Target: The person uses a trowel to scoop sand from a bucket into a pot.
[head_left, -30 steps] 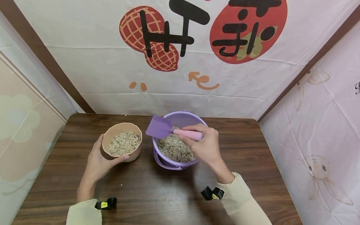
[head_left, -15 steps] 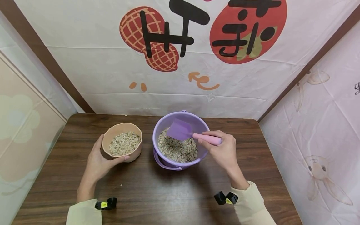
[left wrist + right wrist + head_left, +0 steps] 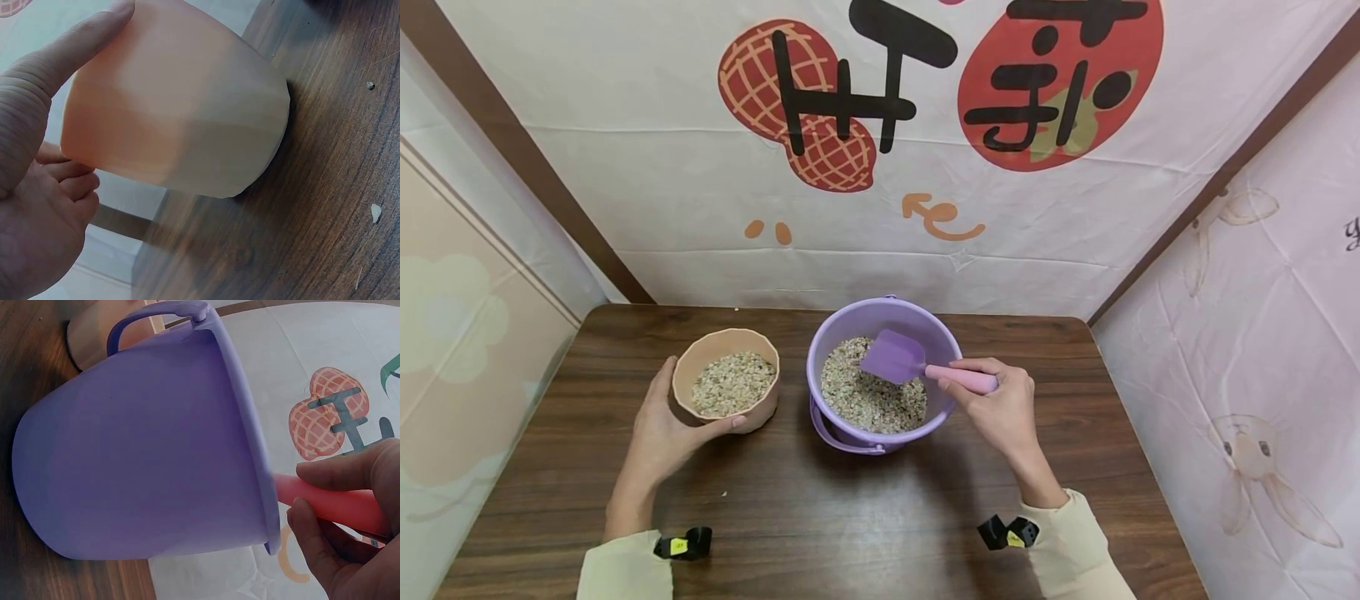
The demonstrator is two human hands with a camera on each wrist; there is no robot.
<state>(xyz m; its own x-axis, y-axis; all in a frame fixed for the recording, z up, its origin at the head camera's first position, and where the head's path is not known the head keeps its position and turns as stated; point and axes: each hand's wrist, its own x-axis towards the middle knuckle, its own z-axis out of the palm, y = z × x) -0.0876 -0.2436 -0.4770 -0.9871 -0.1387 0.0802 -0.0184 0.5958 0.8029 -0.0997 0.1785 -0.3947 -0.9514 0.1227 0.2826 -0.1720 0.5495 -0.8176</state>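
In the head view my right hand [image 3: 996, 408] grips the pink handle of a toy shovel [image 3: 893, 357] with a purple blade. That blade is inside the purple bucket [image 3: 820, 400], over the pale gravel [image 3: 872, 404] in it; whether it touches the gravel I cannot tell. The right wrist view shows thumb and fingers around the pink handle [image 3: 337, 503], the blade hidden behind the bucket wall. My left hand [image 3: 658, 437] holds the peach faceted pot [image 3: 760, 412] by its side, thumb near the rim in the left wrist view. Similar gravel [image 3: 733, 383] lies in the pot.
Both containers stand on a dark wood table [image 3: 850, 533], the pot left of the bucket. The bucket's carrying handle [image 3: 842, 442] hangs down at its front. Small stray bits, such as a white chip [image 3: 375, 213], lie on the table. A printed cloth [image 3: 700, 208] hangs behind.
My right hand has moved right with the shovel, bringing the blade from over the bucket's left rim to inside it, and lower. The left hand and pot have stayed in place.
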